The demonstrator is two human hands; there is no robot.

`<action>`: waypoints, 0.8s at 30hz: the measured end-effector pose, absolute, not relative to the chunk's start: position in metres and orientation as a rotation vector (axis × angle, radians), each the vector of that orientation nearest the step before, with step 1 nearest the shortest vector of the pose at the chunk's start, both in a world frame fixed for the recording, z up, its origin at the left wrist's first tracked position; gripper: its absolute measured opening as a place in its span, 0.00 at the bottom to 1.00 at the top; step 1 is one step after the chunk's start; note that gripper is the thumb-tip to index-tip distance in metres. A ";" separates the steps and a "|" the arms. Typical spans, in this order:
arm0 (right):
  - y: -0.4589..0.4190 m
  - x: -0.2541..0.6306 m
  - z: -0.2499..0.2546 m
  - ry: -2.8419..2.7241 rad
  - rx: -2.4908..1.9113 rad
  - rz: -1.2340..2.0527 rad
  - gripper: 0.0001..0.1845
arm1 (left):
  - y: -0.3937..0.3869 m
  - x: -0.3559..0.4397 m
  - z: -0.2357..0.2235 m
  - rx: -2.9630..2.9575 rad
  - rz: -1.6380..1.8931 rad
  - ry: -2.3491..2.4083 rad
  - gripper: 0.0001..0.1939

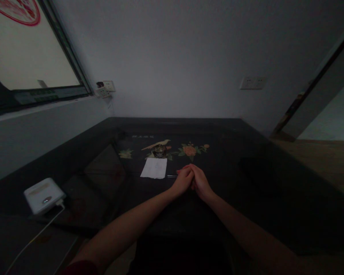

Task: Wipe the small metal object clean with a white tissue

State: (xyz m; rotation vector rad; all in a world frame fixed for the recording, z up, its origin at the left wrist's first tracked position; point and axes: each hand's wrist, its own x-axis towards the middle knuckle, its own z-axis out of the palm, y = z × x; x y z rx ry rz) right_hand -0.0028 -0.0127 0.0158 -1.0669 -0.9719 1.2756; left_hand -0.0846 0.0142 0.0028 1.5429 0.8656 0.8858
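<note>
My left hand (184,180) and my right hand (201,181) are clasped together on the dark table (172,214), fingers folded against each other. Both are closed; no object shows in them, though the space between the palms is hidden. Just left of them lies a white sheet of paper (154,168), apart from the fingers. A thin pale line (171,176) shows between the paper and my left hand; I cannot tell what it is. Behind the paper sits a round, dark glass-like dish (160,150).
A white box-shaped device (44,195) with a cable (36,236) stands at the table's left. Printed flowers (189,150) and a bird decorate the tabletop. A wall (172,76) with sockets (252,83) rises behind; a window (31,49) is at upper left.
</note>
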 end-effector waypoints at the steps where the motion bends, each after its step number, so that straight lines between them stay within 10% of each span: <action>1: -0.013 -0.003 0.016 -0.972 -1.065 1.276 0.19 | 0.014 -0.085 0.002 1.537 0.885 0.863 0.13; 24: -0.013 -0.003 0.016 -0.979 -1.080 1.273 0.19 | 0.008 -0.084 0.012 1.511 0.875 0.879 0.12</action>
